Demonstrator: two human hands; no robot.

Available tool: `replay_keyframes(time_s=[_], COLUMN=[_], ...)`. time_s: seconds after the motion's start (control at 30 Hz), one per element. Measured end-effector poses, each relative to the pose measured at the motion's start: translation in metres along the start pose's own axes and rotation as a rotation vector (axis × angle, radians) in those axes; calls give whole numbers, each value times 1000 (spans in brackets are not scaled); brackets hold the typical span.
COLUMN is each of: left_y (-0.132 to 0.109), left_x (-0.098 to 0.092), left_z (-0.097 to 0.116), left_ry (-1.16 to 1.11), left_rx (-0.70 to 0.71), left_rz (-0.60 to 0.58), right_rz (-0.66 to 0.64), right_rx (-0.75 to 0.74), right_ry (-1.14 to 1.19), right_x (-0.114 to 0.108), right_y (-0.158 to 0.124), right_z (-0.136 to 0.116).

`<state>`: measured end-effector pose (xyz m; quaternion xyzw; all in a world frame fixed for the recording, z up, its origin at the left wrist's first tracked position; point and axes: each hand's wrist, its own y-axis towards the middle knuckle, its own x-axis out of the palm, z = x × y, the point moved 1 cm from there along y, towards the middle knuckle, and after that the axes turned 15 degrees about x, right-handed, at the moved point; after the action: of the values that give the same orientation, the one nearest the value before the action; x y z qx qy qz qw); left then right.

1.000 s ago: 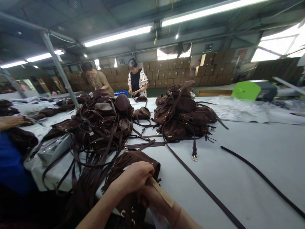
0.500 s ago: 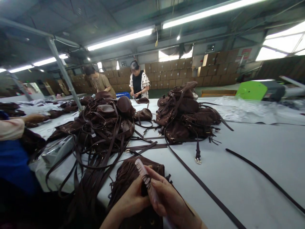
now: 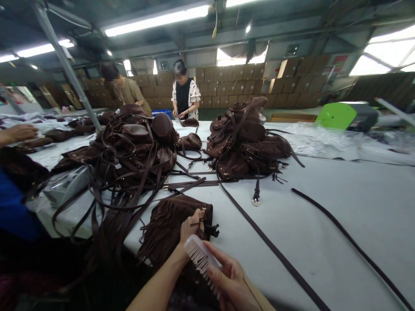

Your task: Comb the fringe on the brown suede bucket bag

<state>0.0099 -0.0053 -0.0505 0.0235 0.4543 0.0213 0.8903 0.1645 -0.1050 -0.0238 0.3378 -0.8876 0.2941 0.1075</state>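
Note:
A dark brown fringed bag [image 3: 171, 216] lies on the table edge in front of me, its fringe hanging to the left. My left hand [image 3: 191, 226] grips it at the cord and eyelets near its right end, fingers bent against the material. A pale pinkish comb [image 3: 198, 252] is held in my right hand [image 3: 228, 276], thumb along one side and teeth facing down to the left. The comb is just below my left wrist, and its lower end is hidden in the hand.
Piles of brown bags with straps [image 3: 136, 147] and more brown bags [image 3: 246, 147] stand ahead. A loose strap [image 3: 343, 229] crosses the white table [image 3: 266, 242]. Another person's hand [image 3: 21, 133] is at far left. Two people stand beyond, before stacked cartons [image 3: 227, 86].
My left hand has moved away from the comb onto the bag's cord end. My right hand has drawn the comb down toward me. The view has shifted slightly.

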Motion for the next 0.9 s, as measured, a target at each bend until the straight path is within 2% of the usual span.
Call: replay_keyframes(time_s=[0.07,0.13,0.2,0.27,0.37,0.47,0.57,0.63,0.67,0.7,0.8,0.83,0.9], left_y=[9,18,21,14,-12,-50,-87,-103,-107,-108,-99,-95,-86], left_x=[-3,-8,-11,-9,3,8,-13,-41,-56,-70,-95,-96,-90], left_z=[-3,-5,-6,-4,5,22,41,45,42,35,-13,-33,-67], left_ry=[41,51,64,65,44,35,6,-87,-153,-212,-252,-231,-241], left_rx=[21,30,34,54,194,419,622,685,665,605,225,91,-70], left_rz=[25,48,56,48,22,-96,-319,-364,-304,-184,301,390,396], right_rz=[-104,-83,104,327,478,544,509,436,398,366,305,294,281], right_rx=[-16,-48,-52,-50,-56,-85,-121,-125,-118,-104,-52,-42,-26], right_ry=[-48,-95,-128,-139,-143,-71,-29,-29,-38,-54,-134,-169,-248], right_x=[7,6,-7,-31,-65,-78,-70,-58,-52,-46,-34,-32,-31], right_y=[-15,-24,-27,-28,-27,-23,-15,-7,-2,4,26,34,49], right_z=[-6,-12,-17,-18,-18,-25,-42,-53,-57,-59,-49,-40,-19])
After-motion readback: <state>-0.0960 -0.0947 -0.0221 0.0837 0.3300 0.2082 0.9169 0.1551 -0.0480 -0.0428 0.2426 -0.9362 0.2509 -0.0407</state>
